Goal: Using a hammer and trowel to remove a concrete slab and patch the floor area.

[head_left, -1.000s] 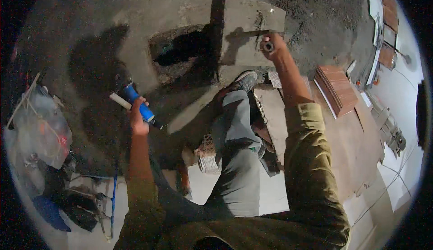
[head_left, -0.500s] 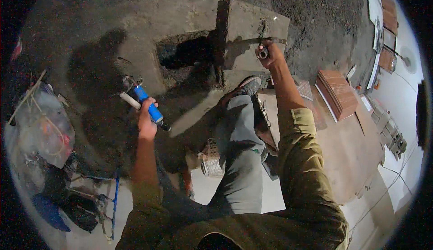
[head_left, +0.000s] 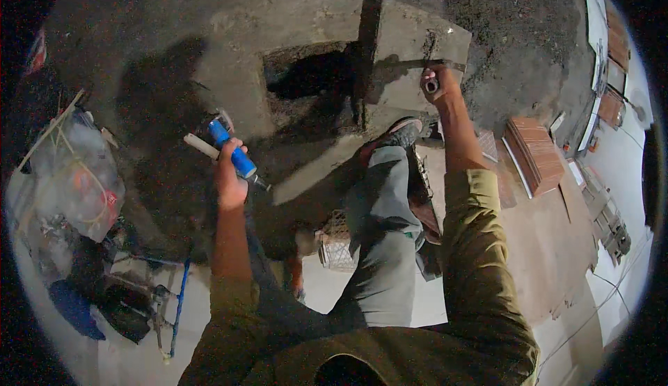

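Note:
My left hand [head_left: 231, 170] grips a blue cylindrical tool [head_left: 220, 132] with dark ends and a pale stick [head_left: 198, 143] alongside it. My right hand [head_left: 440, 82] is closed round a dark handle with a ring-shaped end, over a grey slab [head_left: 403, 27]; the rest of that tool is hard to make out against its shadow. The slab lies just right of a dark rectangular recess [head_left: 285, 104] in rough grey mortar [head_left: 223, 17]. My shoe [head_left: 402, 132] rests below the slab.
At left lie a cloudy plastic bag [head_left: 73, 177] and a blue tubular frame [head_left: 182, 295]. At right, stacked brown tiles [head_left: 530, 149] sit on a pale board [head_left: 536, 261] beside a white surface with cables. A patterned crate [head_left: 337, 243] is near my leg.
My view has shifted, so the slab and recess appear farther right and slightly lower. Both hands appear farther right, with their grips unchanged.

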